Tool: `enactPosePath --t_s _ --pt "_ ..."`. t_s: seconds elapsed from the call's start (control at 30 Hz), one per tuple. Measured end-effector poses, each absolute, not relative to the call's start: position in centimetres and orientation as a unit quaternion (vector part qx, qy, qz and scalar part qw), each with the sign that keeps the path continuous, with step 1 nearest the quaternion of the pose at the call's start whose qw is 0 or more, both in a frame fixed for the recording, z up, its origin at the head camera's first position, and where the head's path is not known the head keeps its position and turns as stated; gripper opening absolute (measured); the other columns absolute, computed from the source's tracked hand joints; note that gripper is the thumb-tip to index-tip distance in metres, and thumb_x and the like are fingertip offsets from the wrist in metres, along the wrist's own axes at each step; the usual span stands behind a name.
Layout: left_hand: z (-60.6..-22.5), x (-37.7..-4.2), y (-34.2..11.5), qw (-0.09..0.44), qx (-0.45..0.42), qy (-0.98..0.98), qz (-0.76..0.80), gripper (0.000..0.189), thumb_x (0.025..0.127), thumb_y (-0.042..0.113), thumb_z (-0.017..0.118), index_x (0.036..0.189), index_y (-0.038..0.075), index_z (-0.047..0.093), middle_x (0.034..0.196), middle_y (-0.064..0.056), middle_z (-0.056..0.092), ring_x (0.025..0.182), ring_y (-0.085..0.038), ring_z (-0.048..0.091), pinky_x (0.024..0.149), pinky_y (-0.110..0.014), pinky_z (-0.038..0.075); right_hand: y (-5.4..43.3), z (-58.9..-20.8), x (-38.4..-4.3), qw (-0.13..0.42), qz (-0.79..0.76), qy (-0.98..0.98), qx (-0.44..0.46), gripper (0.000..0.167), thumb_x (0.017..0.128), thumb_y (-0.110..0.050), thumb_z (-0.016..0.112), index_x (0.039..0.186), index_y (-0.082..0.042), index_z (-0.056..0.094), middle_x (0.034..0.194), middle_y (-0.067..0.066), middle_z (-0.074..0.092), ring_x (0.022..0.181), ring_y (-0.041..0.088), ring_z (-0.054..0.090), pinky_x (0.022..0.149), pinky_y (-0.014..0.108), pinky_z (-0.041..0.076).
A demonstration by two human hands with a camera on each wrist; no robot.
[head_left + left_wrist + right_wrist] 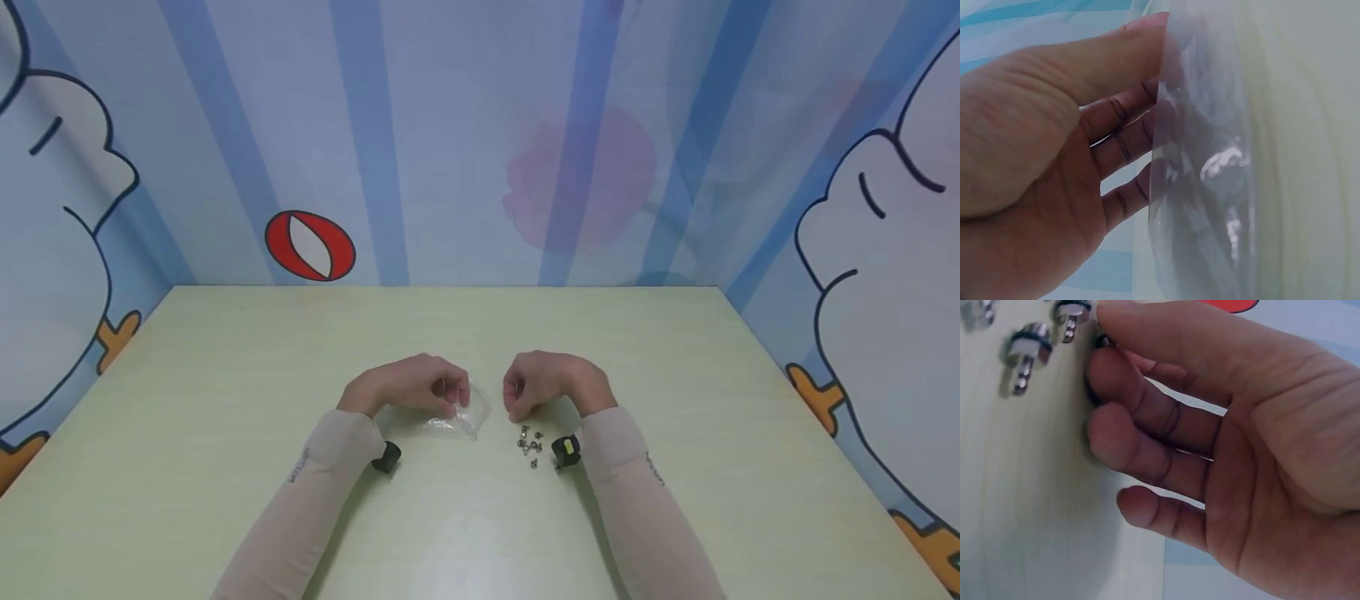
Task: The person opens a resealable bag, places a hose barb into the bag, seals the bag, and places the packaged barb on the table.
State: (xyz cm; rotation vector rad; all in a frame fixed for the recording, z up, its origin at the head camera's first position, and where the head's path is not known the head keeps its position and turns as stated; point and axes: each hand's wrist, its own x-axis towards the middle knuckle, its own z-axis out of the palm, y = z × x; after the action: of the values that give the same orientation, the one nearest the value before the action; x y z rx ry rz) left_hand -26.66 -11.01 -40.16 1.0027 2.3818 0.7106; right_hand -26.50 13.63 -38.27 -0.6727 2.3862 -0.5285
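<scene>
My left hand [420, 384] pinches the edge of a clear plastic bag [474, 412], which lies crumpled on the table. In the left wrist view the bag [1210, 162] covers the fingertips. Across from it, my right hand [543, 382] is bent down just beyond a small scatter of metal fittings [534, 447]. The right wrist view shows these fittings [1030, 350] with a hex collar, a dark ring and a ridged stem. Between the right thumb and fingers a bit of one small fitting [1104, 340] shows; the fingers hide most of it.
The pale table [225, 375] reaches back to a blue striped backdrop [465, 142] with cartoon drawings on both sides. Black camera mounts sit under the left wrist [387, 457] and right wrist [566, 451], the right one close beside the fittings.
</scene>
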Motion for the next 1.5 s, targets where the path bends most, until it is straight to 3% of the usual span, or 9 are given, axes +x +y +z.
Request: enactPosePath --t_s 0.37,0.77,1.2,1.5 --pt "-40.1 -26.6 -11.1 0.232 0.369 0.860 0.265 0.014 0.090 0.006 0.072 0.097 0.018 0.068 0.084 0.003 0.058 0.080 -0.013 0.053 0.074 -0.028 0.043 13.4 -38.1 -26.2 0.292 -0.188 0.905 -0.247 0.012 0.079 -0.005 0.077 0.077 -0.015 0.070 0.075 -0.003 0.063 0.070 0.012 0.053 0.066 0.028 0.043" --pt "-40.4 -26.8 -11.2 0.216 0.384 0.858 0.264 0.011 0.092 0.007 0.070 0.098 0.017 0.069 0.082 0.004 0.058 0.080 -0.012 0.053 0.076 -0.029 0.043 13.6 -38.5 -27.0 0.270 -0.220 0.895 -0.277 0.003 0.085 -0.015 0.073 0.084 -0.015 0.071 0.079 -0.003 0.064 0.073 0.010 0.054 0.070 0.027 0.045" --pt "-40.4 -26.9 -11.1 0.213 0.382 0.859 0.267 0.011 0.092 0.007 0.069 0.096 0.018 0.069 0.079 0.005 0.058 0.077 -0.012 0.052 0.075 -0.028 0.043 13.0 -37.6 -27.0 0.210 -0.282 0.870 -0.345 0.006 0.088 -0.006 0.066 0.090 -0.011 0.070 0.083 -0.003 0.065 0.072 0.011 0.056 0.066 0.026 0.047" --pt "-40.2 -26.7 -11.0 0.209 0.393 0.854 0.269 0.009 0.093 0.008 0.069 0.097 0.016 0.070 0.081 0.005 0.058 0.079 -0.012 0.053 0.076 -0.028 0.043 12.0 -38.1 -26.9 0.222 -0.322 0.841 -0.373 0.009 0.089 -0.002 0.066 0.096 -0.006 0.071 0.087 -0.001 0.068 0.076 0.011 0.060 0.068 0.026 0.051"
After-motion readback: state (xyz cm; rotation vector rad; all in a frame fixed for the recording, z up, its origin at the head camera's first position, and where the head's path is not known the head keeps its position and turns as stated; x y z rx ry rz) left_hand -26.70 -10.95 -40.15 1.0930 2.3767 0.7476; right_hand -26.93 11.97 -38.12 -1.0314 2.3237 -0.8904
